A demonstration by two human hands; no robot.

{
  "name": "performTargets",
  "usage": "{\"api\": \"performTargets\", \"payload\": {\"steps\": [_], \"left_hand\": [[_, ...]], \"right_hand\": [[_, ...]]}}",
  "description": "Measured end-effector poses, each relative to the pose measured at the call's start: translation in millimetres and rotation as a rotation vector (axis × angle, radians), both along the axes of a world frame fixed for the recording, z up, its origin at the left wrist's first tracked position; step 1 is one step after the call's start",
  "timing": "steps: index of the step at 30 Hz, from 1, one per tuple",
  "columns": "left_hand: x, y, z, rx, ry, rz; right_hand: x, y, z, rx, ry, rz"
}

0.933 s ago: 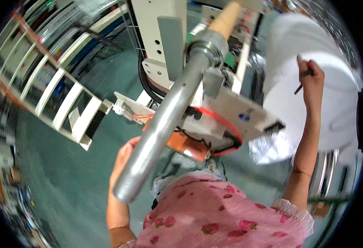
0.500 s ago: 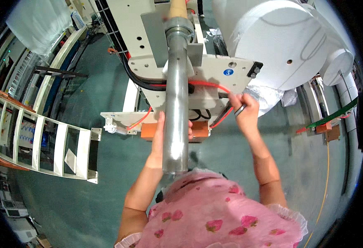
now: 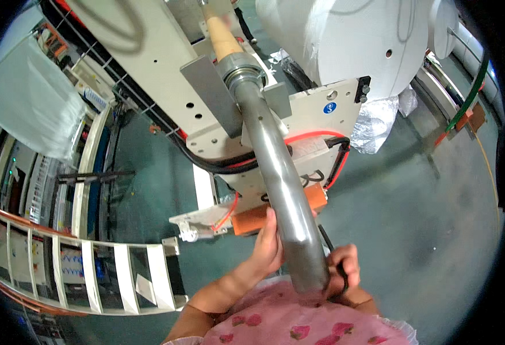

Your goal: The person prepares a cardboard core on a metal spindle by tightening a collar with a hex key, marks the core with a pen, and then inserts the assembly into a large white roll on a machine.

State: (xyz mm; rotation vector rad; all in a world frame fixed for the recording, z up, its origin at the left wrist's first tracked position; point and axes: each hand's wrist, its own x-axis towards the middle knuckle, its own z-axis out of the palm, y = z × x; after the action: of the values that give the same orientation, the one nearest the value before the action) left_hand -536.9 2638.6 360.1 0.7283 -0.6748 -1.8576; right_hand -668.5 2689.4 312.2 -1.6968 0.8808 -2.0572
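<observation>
A smooth grey metal shaft (image 3: 284,184) slants toward me from a machine, its near end close to my pink apron (image 3: 264,313). My left hand (image 3: 268,247) is wrapped round the shaft from beneath, thumb along its left side and fingertips just showing on the right. Close beside the near end, on the right, my right hand (image 3: 345,269) is closed around a slim dark tool (image 3: 325,237). Its exact kind is unclear, and the shaft hides part of that hand. Beyond a metal collar (image 3: 241,68), a tan core (image 3: 221,37) continues the line of the shaft.
A cream machine plate (image 3: 316,106) with red and black hoses (image 3: 316,134) stands behind the shaft; an orange block (image 3: 252,220) sits below. Large white rolls (image 3: 356,46) stand at the far right. At left are a white stepped frame (image 3: 123,276) and wire mesh (image 3: 100,57).
My right hand has come down and inward from beside the plate to the shaft's near end. The view has turned, so the shaft now slants. My left hand stays on the shaft.
</observation>
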Motion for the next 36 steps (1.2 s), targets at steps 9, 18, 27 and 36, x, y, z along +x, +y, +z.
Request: {"api": "performTargets", "payload": {"steps": [9, 18, 27, 36], "left_hand": [[14.6, -1.7, -21.8, -0.140, -0.252, -0.085], [34.2, -16.1, -79.8, -0.297, 0.118, -0.414], [15.2, -25.2, -29.3, -0.228, 0.155, -0.581], [2.1, -64.0, 17.4, -0.678, 0.085, -0.772]], "right_hand": [[62.2, -3.8, -13.7, -0.430, -0.471, -0.471], [47.4, -4.6, -72.6, -0.787, -0.962, 0.014], [53.5, -3.9, -33.6, -0.748, -0.960, 0.016], [48.5, -70.6, 116.7, -0.979, -0.614, -0.690]]}}
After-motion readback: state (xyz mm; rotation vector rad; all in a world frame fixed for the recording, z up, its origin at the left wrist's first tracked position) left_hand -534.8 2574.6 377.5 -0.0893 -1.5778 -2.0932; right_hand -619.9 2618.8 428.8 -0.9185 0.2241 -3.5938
